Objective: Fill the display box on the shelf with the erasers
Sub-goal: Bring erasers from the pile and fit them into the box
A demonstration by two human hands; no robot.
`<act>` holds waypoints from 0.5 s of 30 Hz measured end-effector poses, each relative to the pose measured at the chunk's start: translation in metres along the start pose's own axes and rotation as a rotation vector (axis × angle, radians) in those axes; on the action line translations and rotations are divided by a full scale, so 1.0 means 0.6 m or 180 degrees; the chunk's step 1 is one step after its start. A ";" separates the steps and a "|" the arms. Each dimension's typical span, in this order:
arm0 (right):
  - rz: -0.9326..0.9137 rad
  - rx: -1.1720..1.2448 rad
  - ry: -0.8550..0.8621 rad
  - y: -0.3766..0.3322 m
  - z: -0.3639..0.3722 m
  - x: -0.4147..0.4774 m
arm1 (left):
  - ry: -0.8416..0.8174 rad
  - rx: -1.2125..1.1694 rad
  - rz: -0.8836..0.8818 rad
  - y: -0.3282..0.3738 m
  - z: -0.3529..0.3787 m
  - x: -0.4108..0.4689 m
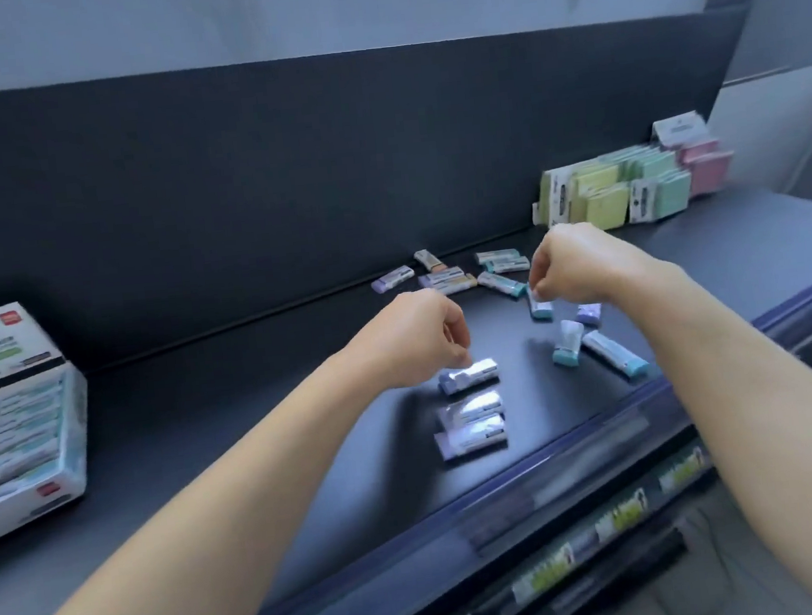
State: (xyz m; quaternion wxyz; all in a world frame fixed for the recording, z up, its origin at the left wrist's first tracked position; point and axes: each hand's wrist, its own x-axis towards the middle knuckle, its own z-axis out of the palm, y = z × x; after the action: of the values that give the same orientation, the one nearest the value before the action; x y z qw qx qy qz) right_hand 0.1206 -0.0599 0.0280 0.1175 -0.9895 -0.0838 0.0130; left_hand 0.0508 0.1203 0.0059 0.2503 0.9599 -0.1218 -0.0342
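Note:
The white display box (18, 419) stands at the shelf's far left, tilted, with rows of erasers inside. My left hand (414, 336) pinches a purple-ended eraser (470, 375) at the shelf's middle, above two more purple erasers (472, 422) lying side by side. My right hand (573, 261) pinches the top of a teal-ended eraser (540, 306). Loose teal erasers (614, 354) and a purple one (589, 313) lie below my right hand. Several more erasers (445, 276) are scattered near the back panel.
Packs of yellow, green and pink sticky notes (630, 181) lean against the back panel at the right. The dark shelf (256, 421) ends in a blue front rail (558, 466) with price labels below it.

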 end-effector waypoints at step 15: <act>0.0526 0.0343 -0.0270 0.136 0.000 0.044 | -0.0067 -0.0121 -0.0299 0.108 0.085 0.121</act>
State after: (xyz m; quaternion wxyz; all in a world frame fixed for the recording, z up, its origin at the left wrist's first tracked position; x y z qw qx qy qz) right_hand 0.1599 -0.1334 0.0086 0.1654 -0.9838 -0.0060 0.0691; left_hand 0.1004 0.0236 -0.0073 0.2653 0.9592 -0.0785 -0.0583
